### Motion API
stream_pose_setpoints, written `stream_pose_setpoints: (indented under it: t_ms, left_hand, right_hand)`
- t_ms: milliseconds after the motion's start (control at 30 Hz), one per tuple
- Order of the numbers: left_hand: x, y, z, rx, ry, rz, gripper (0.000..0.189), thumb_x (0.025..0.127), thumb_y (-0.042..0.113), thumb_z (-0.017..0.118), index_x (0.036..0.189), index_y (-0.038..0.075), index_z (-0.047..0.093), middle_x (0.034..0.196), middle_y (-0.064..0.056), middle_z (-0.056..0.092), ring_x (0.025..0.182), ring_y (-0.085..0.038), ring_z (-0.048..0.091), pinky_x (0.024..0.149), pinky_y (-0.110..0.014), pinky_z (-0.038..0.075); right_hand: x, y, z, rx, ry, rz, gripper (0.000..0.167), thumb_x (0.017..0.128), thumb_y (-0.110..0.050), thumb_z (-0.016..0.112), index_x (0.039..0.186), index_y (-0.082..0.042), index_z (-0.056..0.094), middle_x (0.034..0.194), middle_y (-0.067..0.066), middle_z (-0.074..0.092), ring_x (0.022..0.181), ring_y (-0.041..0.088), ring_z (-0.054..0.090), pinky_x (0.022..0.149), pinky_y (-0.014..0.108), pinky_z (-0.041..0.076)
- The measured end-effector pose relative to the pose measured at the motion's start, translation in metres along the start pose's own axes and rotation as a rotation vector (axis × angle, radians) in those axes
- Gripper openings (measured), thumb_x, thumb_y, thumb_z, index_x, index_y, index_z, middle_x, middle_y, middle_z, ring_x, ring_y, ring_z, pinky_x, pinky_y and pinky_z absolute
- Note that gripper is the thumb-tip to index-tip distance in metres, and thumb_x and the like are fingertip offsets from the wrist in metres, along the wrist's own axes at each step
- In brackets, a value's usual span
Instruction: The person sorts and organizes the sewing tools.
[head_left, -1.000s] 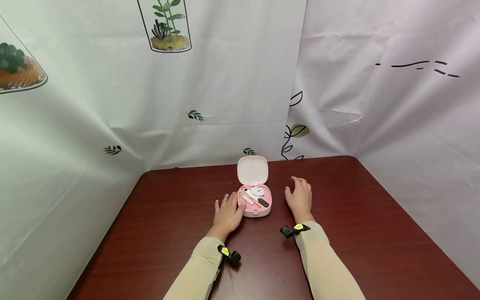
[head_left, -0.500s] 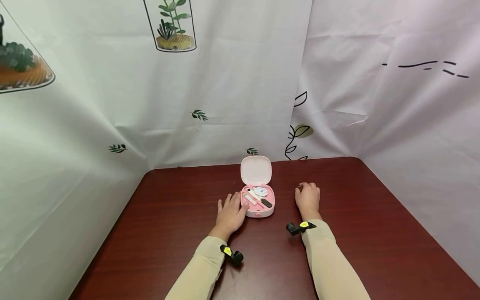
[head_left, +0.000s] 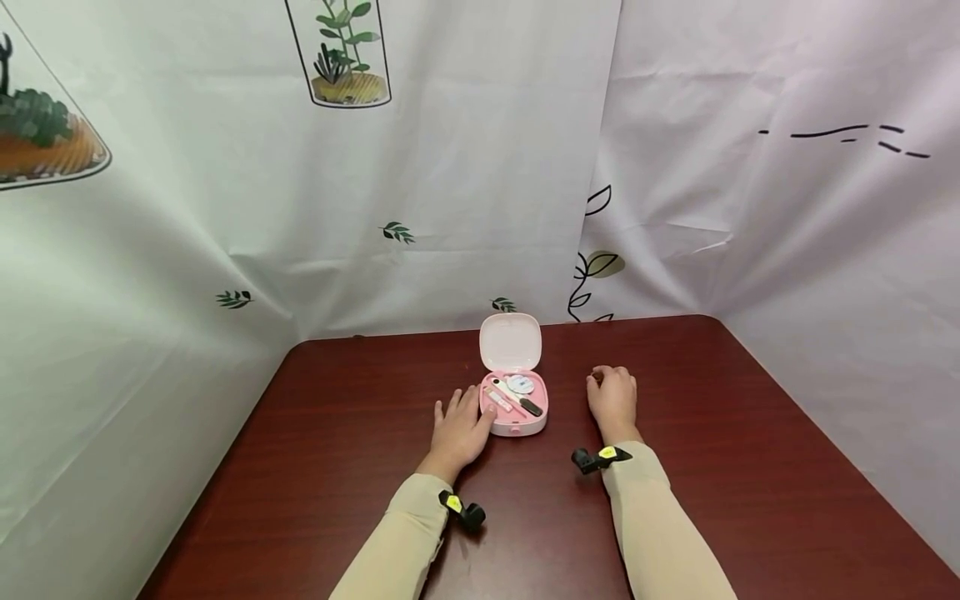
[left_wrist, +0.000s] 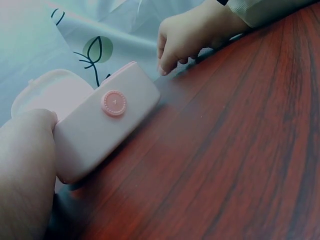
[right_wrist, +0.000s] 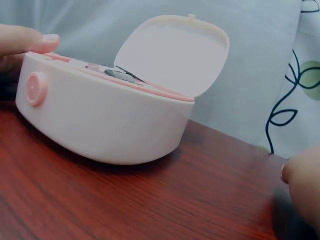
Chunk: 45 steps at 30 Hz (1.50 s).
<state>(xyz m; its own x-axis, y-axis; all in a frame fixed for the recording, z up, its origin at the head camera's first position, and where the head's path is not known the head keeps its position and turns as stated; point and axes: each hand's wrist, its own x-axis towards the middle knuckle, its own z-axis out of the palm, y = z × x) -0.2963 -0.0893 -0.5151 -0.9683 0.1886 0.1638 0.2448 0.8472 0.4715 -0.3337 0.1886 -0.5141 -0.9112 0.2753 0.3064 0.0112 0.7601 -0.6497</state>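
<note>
A small white-and-pink case (head_left: pixel 517 430) stands on the table, its white lid (head_left: pixel 510 343) raised. Inside lie a white disc (head_left: pixel 521 384), a slim white tool with a dark end (head_left: pixel 530 407) and a narrow pink-and-white piece (head_left: pixel 498 400). The left hand (head_left: pixel 459 430) lies along the case's left side with fingers spread, its thumb on the front left rim. In the left wrist view a round pink clasp (left_wrist: pixel 114 103) shows on the case's front. To the right of the case, apart from it, the right hand (head_left: pixel 615 403) rests on the table, fingers loosely curled; nothing shows in it.
The dark red wooden table (head_left: pixel 360 400) reaches back to a white patterned cloth (head_left: pixel 480 167) hanging behind and at both sides. The raised lid stands near the table's back edge. Each sleeve carries a small black camera (head_left: pixel 471 515) at the wrist.
The right hand has shifted away from the case to the right, and its extended fingers have curled in. The left hand and the case have stayed in place; the view shifted slightly.
</note>
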Motion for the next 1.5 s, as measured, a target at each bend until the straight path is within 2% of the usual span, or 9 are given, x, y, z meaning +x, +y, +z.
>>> stream_pose_setpoints:
  t_ms: [267,500,767,1000,1233,1500]
  left_hand:
    - [-0.001,0.001,-0.003,-0.008,-0.020,-0.009,0.062,0.106,0.045,0.036,0.158,0.010,0.036,0.160,-0.012,0.038,0.151,-0.036,0.025,0.120,-0.063,0.007]
    - [0.000,0.001,-0.001,-0.037,-0.024,-0.028,0.059,0.106,0.037,0.031,0.158,0.010,0.036,0.162,-0.011,0.036,0.152,-0.035,0.022,0.120,-0.061,0.004]
    - [-0.001,0.001,0.000,-0.040,-0.024,-0.026,0.058,0.106,0.036,0.031,0.157,0.009,0.037,0.161,-0.011,0.036,0.152,-0.035,0.023,0.120,-0.062,0.005]
    - [0.003,-0.001,0.002,-0.028,-0.010,-0.023,0.057,0.107,0.035,0.027,0.157,0.010,0.037,0.161,-0.011,0.037,0.152,-0.034,0.024,0.120,-0.061,0.005]
    - [0.003,-0.001,0.000,-0.025,0.001,-0.013,0.055,0.108,0.030,0.025,0.155,0.005,0.041,0.159,-0.011,0.040,0.151,-0.034,0.027,0.120,-0.062,0.007]
    - [0.002,-0.001,0.000,-0.016,0.006,-0.013,0.053,0.109,0.029,0.025,0.154,0.007,0.042,0.159,-0.011,0.041,0.150,-0.034,0.028,0.120,-0.062,0.008]
  right_hand:
    - [0.001,-0.023,-0.002,0.083,0.087,-0.152,0.025,0.094,-0.014,0.067,0.115,-0.001,0.073,0.111,0.019,0.063,0.107,0.039,0.055,0.091,0.052,0.046]
    - [-0.003,-0.043,0.000,0.069,0.030,-0.226,0.025,0.093,-0.015,0.069,0.115,-0.004,0.074,0.112,0.017,0.063,0.107,0.036,0.056,0.091,0.050,0.047]
    - [-0.015,-0.068,0.011,0.048,-0.038,-0.314,0.024,0.092,-0.016,0.070,0.113,-0.006,0.075,0.109,0.012,0.065,0.105,0.030,0.056,0.089,0.047,0.049]
    - [-0.023,-0.086,0.021,0.006,-0.056,-0.424,0.021,0.091,-0.017,0.072,0.110,-0.008,0.077,0.104,0.008,0.067,0.100,0.027,0.056,0.087,0.044,0.051]
    - [-0.031,-0.099,0.027,-0.003,-0.056,-0.511,0.018,0.088,-0.015,0.076,0.105,-0.009,0.078,0.099,0.006,0.069,0.095,0.025,0.058,0.083,0.040,0.051]
    - [-0.041,-0.109,0.033,-0.048,-0.068,-0.633,0.017,0.089,-0.017,0.075,0.104,-0.009,0.077,0.097,0.005,0.069,0.095,0.027,0.059,0.087,0.041,0.050]
